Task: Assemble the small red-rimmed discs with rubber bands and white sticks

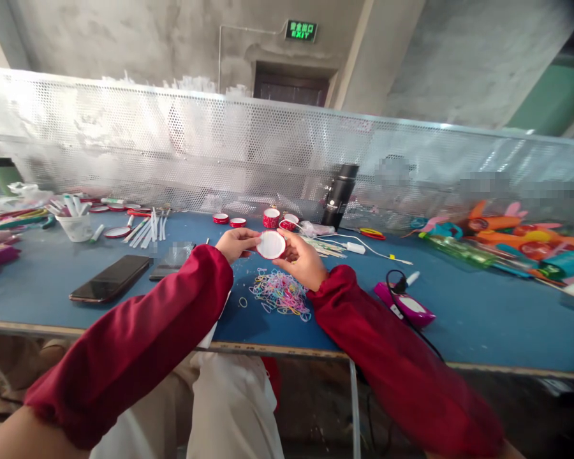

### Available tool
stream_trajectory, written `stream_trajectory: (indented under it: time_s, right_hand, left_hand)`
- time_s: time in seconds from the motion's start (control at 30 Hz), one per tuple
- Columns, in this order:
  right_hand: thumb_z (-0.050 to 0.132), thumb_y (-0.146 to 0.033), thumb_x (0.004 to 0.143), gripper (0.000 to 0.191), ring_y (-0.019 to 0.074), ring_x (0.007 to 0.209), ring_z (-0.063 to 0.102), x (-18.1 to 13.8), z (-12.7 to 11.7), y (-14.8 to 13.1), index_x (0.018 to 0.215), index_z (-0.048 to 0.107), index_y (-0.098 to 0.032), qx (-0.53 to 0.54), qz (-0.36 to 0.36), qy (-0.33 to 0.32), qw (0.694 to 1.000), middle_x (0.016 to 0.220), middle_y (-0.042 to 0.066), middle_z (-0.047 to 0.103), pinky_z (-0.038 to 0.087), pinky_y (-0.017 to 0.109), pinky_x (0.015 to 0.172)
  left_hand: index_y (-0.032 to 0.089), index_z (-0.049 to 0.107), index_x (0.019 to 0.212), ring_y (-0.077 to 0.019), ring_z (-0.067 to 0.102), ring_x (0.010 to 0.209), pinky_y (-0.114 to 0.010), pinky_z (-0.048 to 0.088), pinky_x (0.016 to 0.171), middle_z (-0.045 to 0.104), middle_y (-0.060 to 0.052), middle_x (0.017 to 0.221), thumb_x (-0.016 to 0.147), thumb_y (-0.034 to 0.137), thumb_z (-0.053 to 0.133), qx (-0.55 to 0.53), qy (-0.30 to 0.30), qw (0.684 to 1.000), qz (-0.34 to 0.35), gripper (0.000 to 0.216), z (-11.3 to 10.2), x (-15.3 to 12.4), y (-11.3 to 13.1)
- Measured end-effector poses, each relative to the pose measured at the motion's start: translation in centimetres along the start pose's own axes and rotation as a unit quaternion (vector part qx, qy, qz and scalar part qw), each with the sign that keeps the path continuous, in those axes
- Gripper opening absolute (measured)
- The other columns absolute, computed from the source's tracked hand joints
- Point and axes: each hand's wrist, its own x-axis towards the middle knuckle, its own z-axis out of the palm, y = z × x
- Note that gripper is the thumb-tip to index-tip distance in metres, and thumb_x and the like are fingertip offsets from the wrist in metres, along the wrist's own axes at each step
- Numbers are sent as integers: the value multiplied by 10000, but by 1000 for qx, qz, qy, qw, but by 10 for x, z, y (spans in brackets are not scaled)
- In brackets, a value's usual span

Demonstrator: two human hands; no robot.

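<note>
Both my hands hold a small round white disc with a red rim point(271, 245) above the blue table point(483, 319). My left hand point(238, 243) pinches its left edge with closed fingers. My right hand point(303, 259) grips its right side, fingers curled round it. Both arms wear dark red sleeves. Just below the hands lies a heap of thin coloured rubber bands point(280, 293). Behind the hands stand more red-and-white round lids point(271, 218).
Two dark phones point(110, 278) lie at the left. A white cup of sticks point(75, 224) and loose white sticks sit at far left. A black flask point(338, 194) stands by the perforated metal screen. A purple device with a cable point(406, 305) and colourful toys point(507, 239) lie at right.
</note>
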Motion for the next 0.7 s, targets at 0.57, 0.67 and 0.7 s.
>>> stream_trajectory:
  time_s: [0.57, 0.67, 0.7]
  right_hand:
    - [781, -299, 732, 665, 198, 773, 662, 0, 1, -4, 1323, 481, -243, 17, -1, -24, 1000, 1036, 63, 693, 555, 359, 693]
    - [778, -304, 735, 671, 200, 782, 667, -1, 1, -4, 1331, 475, -244, 24, -2, -24, 999, 1031, 63, 693, 560, 362, 700]
    - [776, -307, 737, 674, 197, 772, 665, -1, 1, -4, 1335, 471, -244, 23, -2, -25, 999, 1019, 60, 694, 561, 360, 695]
  left_hand:
    - [191, 524, 1304, -264, 591, 1127, -395, 456, 964, 615, -137, 1257, 537, 300, 880, 184, -123, 937, 270, 853, 1, 8, -17]
    - [199, 558, 1267, -257, 601, 1062, -387, 473, 916, 625, -129, 1212, 526, 324, 884, 218, -107, 931, 272, 819, 1, 4, -11]
    - [201, 567, 1259, -252, 601, 1032, -383, 481, 894, 622, -127, 1201, 518, 332, 888, 229, -100, 929, 272, 818, 1, 3, -9]
